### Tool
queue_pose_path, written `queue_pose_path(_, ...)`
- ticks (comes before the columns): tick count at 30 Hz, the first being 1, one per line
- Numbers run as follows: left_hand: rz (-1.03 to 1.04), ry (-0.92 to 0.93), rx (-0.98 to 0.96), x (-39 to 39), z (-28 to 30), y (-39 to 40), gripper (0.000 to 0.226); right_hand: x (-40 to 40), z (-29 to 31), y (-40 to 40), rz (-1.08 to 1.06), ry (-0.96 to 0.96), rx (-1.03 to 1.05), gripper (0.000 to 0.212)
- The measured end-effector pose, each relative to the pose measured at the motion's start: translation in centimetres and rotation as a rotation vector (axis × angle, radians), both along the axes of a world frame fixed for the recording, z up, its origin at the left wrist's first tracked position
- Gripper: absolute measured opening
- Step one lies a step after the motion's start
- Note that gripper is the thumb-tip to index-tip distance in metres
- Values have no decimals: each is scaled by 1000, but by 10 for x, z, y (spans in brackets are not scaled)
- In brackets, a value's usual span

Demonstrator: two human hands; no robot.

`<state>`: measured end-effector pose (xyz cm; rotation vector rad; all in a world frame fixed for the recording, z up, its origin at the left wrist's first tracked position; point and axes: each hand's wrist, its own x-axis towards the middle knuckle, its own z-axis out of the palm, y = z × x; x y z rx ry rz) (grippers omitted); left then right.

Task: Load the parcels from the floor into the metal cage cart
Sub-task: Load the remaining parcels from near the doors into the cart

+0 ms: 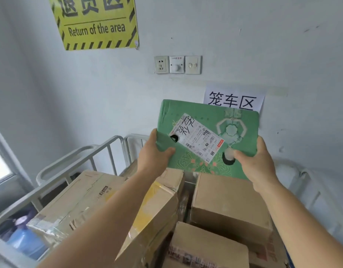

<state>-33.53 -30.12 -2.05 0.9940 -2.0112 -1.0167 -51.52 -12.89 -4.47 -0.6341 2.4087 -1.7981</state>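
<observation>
A flat green parcel (211, 120) with a white shipping label is held up above the metal cage cart (79, 153). My left hand (153, 153) grips its left edge, thumb on the front face. My right hand (257, 165) grips its lower right corner, thumb pressed on the front. The parcel tilts towards me and hangs over the back of the cart. Below it the cart is packed with brown cardboard boxes: a large one (77, 200) at left, a taped one (159, 206) in the middle, another (228, 204) at right.
The cart stands against a pale wall with a socket and switches (178, 64), a yellow sign (95, 22) and a white paper sign (234, 100). A smaller box (207, 248) lies at the front. A blue water bottle (25, 242) shows through the cart's left rails.
</observation>
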Motion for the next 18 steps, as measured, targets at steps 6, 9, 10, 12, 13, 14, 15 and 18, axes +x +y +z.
queue_pose_path(6, 18, -6, -25, 14, -5, -102, 64, 10, 1, -98, 27, 29, 37, 41)
queue_pose_path(9, 17, -32, -15, 25, -16, -161, 62, 20, -3, -153, 27, 29, 81, 40)
queue_pose_path(10, 16, -38, -8, 28, -20, -182, 63, 24, -5, -172, 25, 26, 98, 42)
queue_pose_path(12, 13, -51, 13, 35, -30, -220, 63, 32, -9, -209, 30, 16, 136, 48)
queue_pose_path(13, 7, -60, 25, 38, -35, -238, 63, 35, -12, -227, 32, 9, 155, 49)
queue_pose_path(14, 1, -70, 41, 40, -40, -255, 63, 38, -14, -242, 31, 0, 173, 50)
queue_pose_path(15, -7, -75, 57, 41, -44, -270, 63, 39, -16, -257, 31, -6, 192, 50)
queue_pose_path(18, -16, -86, 89, 40, -58, -311, 61, 38, -26, -295, 32, -38, 252, 52)
